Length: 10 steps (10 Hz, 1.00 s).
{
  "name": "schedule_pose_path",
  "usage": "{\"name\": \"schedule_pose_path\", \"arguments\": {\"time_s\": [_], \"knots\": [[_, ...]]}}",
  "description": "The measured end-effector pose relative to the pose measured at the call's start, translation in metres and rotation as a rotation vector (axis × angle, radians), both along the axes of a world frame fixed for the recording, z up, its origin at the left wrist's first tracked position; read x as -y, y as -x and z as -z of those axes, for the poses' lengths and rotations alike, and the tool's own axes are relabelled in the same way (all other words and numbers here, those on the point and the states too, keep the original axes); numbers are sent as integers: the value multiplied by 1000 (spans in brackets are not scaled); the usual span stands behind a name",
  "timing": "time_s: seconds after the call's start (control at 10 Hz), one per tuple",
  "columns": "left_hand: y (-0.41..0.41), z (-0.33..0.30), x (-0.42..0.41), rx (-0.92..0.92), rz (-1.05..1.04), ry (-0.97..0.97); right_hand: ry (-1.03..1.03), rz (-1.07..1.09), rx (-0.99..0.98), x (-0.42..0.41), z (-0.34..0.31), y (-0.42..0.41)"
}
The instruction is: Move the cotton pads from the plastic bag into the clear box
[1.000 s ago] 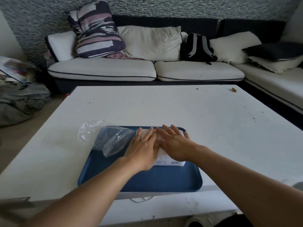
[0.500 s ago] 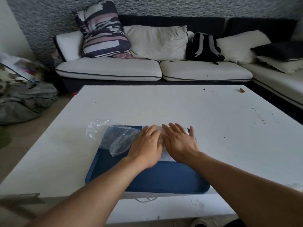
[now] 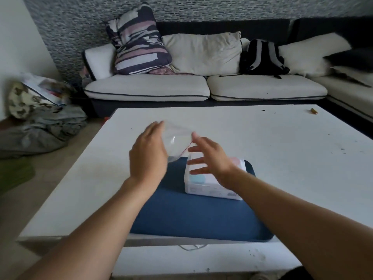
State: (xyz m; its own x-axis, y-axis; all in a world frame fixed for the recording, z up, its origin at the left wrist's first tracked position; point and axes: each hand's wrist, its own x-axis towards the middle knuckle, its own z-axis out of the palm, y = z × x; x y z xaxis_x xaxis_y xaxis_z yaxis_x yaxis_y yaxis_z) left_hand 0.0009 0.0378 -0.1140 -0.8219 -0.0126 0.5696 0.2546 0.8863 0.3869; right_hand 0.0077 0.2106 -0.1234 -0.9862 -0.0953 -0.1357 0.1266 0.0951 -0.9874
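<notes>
**Clear bag lifted over the tray, box of pads below**

Nearest the camera, two bare forearms reach out over the near edge of a white table [image 3: 282,150]. A dark blue tray [image 3: 193,217] lies on the table at that edge, and a white rectangular box [image 3: 212,184] with pale blue and pink round patches on top sits on the tray's far right part. A strip of small print and what may be a barcode runs along the box's near side, too blurred to read; no brand name can be made out.

Above the tray's far left corner the left hand [image 3: 148,156] holds a clear plastic bag [image 3: 177,141] up off the table, though the grip itself is hidden behind the hand. A thin red line runs along the bag's edge. The right hand [image 3: 210,158] hovers just beside the bag, over the box, fingers spread and straight, gripping nothing. Whether any cotton pads are in the bag cannot be told.

Farther off, a small brown cylinder [image 3: 314,111] lies near the table's far right edge. Beyond stands a sofa [image 3: 201,87] with a striped cushion [image 3: 139,41] and a black backpack [image 3: 262,57]
</notes>
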Motion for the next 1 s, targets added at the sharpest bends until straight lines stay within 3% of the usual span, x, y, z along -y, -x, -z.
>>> {"name": "schedule_pose_path", "arguments": {"time_s": [0.1, 0.2, 0.4, 0.5, 0.6, 0.7, 0.8, 0.9, 1.0], "knots": [[-14, -3, -39, -90, 267, -19, 376, -124, 248, -23, -35, -5], [-22, -3, -77, -27, 415, -104, 263, -22, 175, -57, -53, -18], [-74, -6, -163, 243, 846, -267, 397, 536, -9, -175, -18, -96], [-102, 2, -202, 643, 983, -210, 564, 901, 59, -240, 41, -174], [-119, 22, -230, 785, 1091, -70, 706, 1268, 139, -286, 102, -252], [-123, 36, -245, 857, 1108, 31, 762, 1390, 182, -302, 135, -298], [-119, 44, -253, 892, 1105, 14, 754, 1446, 267, -310, 149, -313], [-119, 40, -255, 858, 1102, 30, 553, 1479, 412, -317, 154, -308], [-122, 34, -260, 831, 1106, 55, 30, 1717, 593, -326, 133, -304]]}}
